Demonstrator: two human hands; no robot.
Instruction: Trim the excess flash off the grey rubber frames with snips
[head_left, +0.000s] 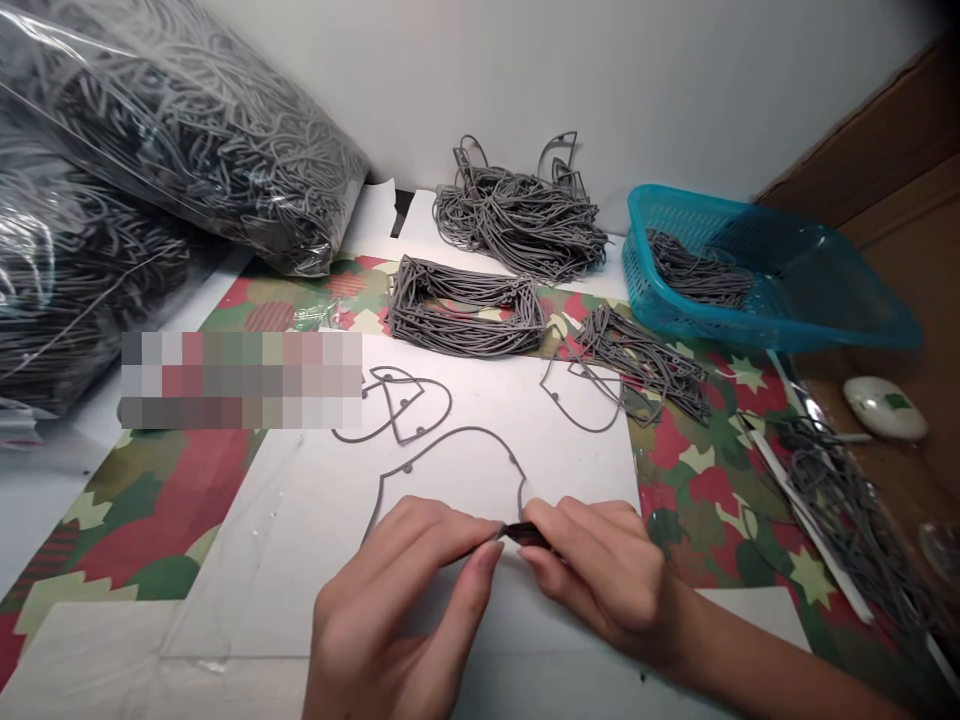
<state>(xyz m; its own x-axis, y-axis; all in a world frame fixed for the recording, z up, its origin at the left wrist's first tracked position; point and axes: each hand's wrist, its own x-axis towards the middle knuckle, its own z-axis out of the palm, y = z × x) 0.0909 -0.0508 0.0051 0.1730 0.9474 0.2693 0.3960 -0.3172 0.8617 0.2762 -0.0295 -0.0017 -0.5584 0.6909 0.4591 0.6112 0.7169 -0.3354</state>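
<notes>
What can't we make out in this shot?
All in the head view:
Dark tool: mostly covered by the right hand; type unclear.
Gray loop: near stretch hidden by the hands.
Left hand: wrist cut off by bottom edge.
Upper clear bag: cut off by top and left edges.
Pixelated patch: masks what's beneath.

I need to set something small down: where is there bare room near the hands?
Bare, bar a few flecks: the white sheet left of the left hand. Also bare: the patterned cloth along that sheet's left edge. Crowded: the sheet's far part, with gray loops; behind it, the gray bundle, gray pile and blue basket; far right, loose gray strands.
</notes>
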